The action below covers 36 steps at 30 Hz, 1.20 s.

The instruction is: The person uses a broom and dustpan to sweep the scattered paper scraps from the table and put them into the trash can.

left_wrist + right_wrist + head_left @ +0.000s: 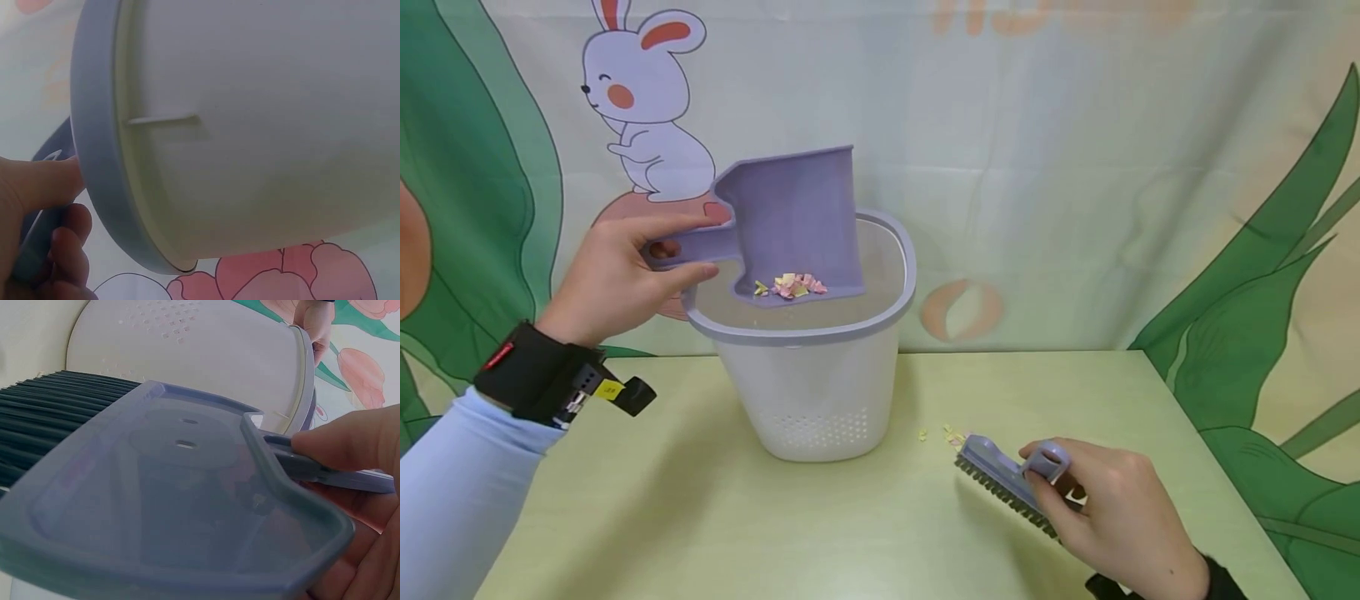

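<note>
My left hand (pixel 625 271) grips the handle of a purple dustpan (pixel 797 217), tilted over the mouth of a white trash can (pixel 820 379) with a purple rim. A small heap of pink and yellow paper scraps (pixel 793 286) lies along the pan's lower edge. In the left wrist view the can's rim (pixel 100 125) hides much of the pan. My right hand (pixel 1116 508) pinches the handle of a small purple hand brush (pixel 1000 467) with dark bristles, low over the table at the right. The right wrist view shows the brush's flat back (pixel 181 494) close up.
Several yellow scraps (pixel 951 433) lie on the pale green table (pixel 820 533) just beyond the brush's far end. Behind the table hangs a printed cloth (pixel 1037 167) with a rabbit and green leaves. The can stands near the table's back edge.
</note>
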{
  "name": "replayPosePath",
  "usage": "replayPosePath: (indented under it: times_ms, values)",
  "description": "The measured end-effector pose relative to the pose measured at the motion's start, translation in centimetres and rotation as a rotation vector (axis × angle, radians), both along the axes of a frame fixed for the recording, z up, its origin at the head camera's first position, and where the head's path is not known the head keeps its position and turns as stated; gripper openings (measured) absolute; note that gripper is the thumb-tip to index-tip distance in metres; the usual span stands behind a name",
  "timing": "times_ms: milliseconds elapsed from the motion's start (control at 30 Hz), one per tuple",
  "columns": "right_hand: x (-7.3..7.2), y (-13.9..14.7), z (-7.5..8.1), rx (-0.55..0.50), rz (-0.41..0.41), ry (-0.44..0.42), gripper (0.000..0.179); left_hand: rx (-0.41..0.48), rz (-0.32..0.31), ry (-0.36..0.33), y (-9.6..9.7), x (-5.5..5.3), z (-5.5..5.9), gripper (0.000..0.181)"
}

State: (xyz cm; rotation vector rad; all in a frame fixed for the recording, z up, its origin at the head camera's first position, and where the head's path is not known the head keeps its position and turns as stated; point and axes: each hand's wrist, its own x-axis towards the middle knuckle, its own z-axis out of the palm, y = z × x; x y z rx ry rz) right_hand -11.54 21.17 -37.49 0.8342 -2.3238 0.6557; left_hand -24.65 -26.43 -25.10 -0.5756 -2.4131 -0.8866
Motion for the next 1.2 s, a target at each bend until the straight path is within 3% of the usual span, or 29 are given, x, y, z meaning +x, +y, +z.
replayPosePath:
  times_ms: [267, 467, 1200]
  values:
    - [0.0, 0.1, 0.0, -0.004, 0.002, 0.004, 0.021, -0.078, -0.064, 0.198, 0.5, 0.0, 0.0, 0.054]
    - [0.1, 0.0, 0.1, 0.001, 0.002, 0.019, 0.023, -0.171, -0.075, 0.353, 0.9, 0.0, 0.2, 0.051]
    - [0.1, 0.2, 0.2, -0.003, -0.003, 0.010, 0.020, -0.290, -0.010, 0.446, 1.3, 0.5, -0.5, 0.043]
